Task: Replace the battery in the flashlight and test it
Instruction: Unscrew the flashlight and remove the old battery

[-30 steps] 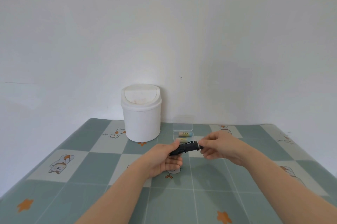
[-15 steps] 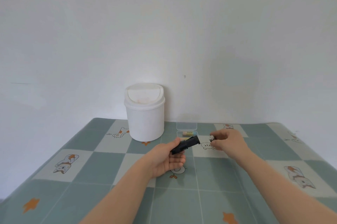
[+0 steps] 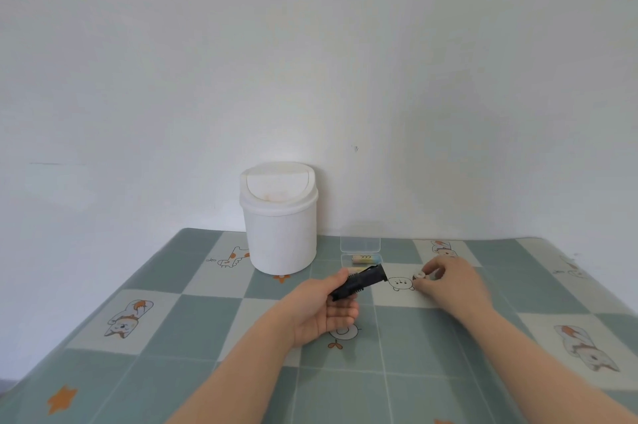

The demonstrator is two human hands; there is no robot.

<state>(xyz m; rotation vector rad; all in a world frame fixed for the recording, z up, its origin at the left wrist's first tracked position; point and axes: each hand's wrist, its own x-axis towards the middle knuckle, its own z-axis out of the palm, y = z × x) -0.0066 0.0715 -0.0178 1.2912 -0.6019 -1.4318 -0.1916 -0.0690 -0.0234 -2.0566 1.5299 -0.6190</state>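
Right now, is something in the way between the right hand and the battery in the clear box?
Nothing lies on the table between them. Yet the right hand pinches a small cap, and the flashlight in the left hand overlaps the clear box's front edge.

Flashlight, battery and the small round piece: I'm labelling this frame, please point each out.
flashlight [image 3: 362, 281], head view, middle of the black barrel.
battery [image 3: 363, 258], head view, middle of its label.
small round piece [image 3: 419, 275], head view, its pale round face.

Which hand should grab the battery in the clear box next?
Right, probably. The left hand grips the flashlight, while the right hand pinches only a small cap low by the table, so it can free up for the battery.
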